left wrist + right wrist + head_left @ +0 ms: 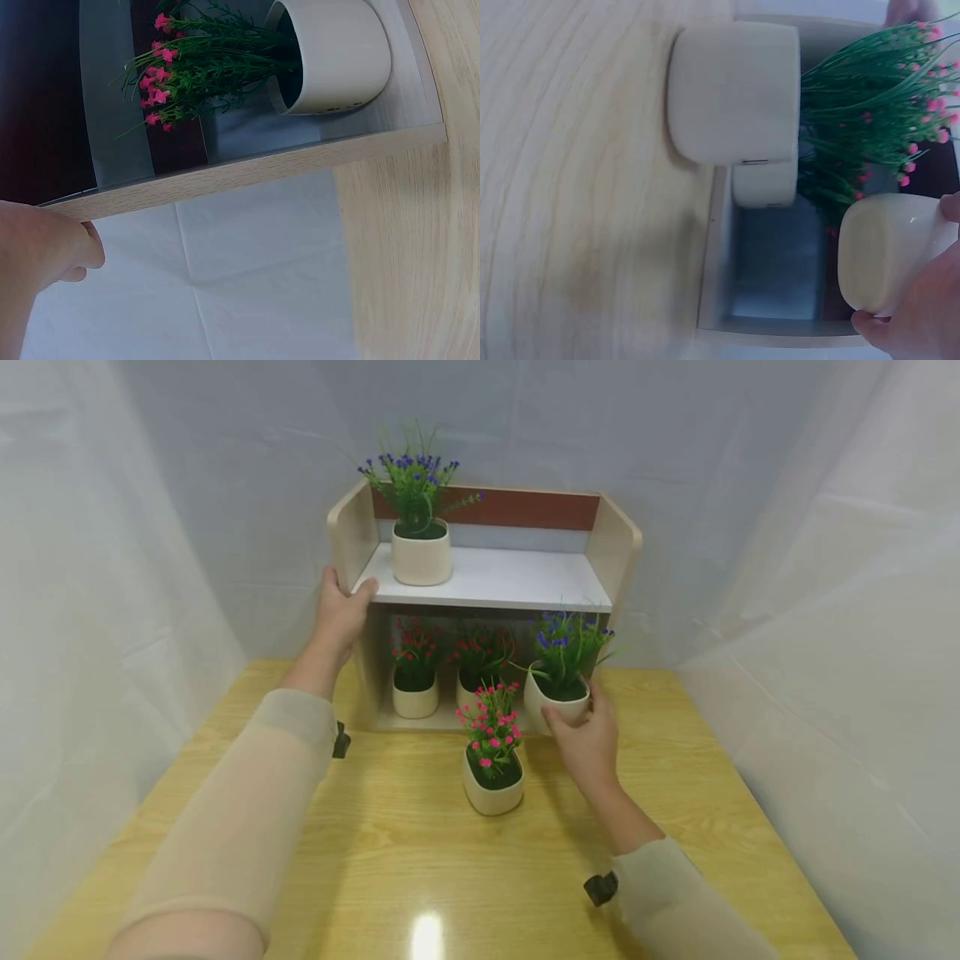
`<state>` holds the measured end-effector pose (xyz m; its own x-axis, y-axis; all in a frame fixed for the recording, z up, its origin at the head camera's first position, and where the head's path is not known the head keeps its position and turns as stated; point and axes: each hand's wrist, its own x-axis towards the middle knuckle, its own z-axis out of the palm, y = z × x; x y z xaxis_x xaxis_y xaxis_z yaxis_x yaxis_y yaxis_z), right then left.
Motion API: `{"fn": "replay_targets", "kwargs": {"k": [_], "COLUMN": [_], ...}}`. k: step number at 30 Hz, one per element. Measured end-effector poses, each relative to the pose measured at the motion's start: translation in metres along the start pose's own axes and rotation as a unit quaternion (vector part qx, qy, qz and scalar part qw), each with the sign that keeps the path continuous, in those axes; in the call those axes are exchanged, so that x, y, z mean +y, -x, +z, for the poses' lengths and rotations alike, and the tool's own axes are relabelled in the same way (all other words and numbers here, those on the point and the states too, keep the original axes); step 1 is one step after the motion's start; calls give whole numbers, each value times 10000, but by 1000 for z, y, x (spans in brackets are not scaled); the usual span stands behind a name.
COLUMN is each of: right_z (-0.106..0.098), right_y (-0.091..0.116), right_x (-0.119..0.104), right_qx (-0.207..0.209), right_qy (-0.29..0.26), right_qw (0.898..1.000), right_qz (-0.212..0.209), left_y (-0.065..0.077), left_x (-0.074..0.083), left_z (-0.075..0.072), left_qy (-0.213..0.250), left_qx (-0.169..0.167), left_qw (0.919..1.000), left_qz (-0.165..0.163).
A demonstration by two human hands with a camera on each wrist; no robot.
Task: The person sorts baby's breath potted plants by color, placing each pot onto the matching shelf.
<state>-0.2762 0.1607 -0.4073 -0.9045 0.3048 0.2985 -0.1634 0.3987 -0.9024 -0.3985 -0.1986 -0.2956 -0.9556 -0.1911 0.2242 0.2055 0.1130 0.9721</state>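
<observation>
My left hand (341,614) grips the left side panel of a two-tier desktop shelf (525,572), thumb at the upper board and curled fingers on the outer face. My right hand (588,739) holds a white pot (892,251) of blue-purple flowers (564,647), thumb in front and fingers round its right side. This pot is tilted and raised, at the right of the lower compartment's front. Another potted plant with blue-purple flowers (422,556) stands at the left of the upper board. A pink-flowered pot (493,785) stands on the table before the shelf.
Inside the lower compartment stand two pots with red-pink flowers, one at the left (415,702) and one in the middle (467,693), partly hidden by the front pot. The shelf sits toward the back of a wood-grain table (420,843). Pale sheeting (825,568) hangs behind and at both sides.
</observation>
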Motion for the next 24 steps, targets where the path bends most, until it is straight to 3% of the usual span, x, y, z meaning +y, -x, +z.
{"fn": "replay_targets", "kwargs": {"k": [10,24], "right_z": [-16,-35], "right_y": [14,19], "right_x": [-26,-67], "right_qx": [3,197], "right_qy": [-339,-646], "right_qw": [9994,9973], "right_qz": [113,-280], "left_y": [-1,0], "left_x": [0,1], "left_z": [0,1], "left_qy": [-2,2], "left_qx": [22,42], "left_qw": [10000,10000], "left_qz": [-70,-20]}}
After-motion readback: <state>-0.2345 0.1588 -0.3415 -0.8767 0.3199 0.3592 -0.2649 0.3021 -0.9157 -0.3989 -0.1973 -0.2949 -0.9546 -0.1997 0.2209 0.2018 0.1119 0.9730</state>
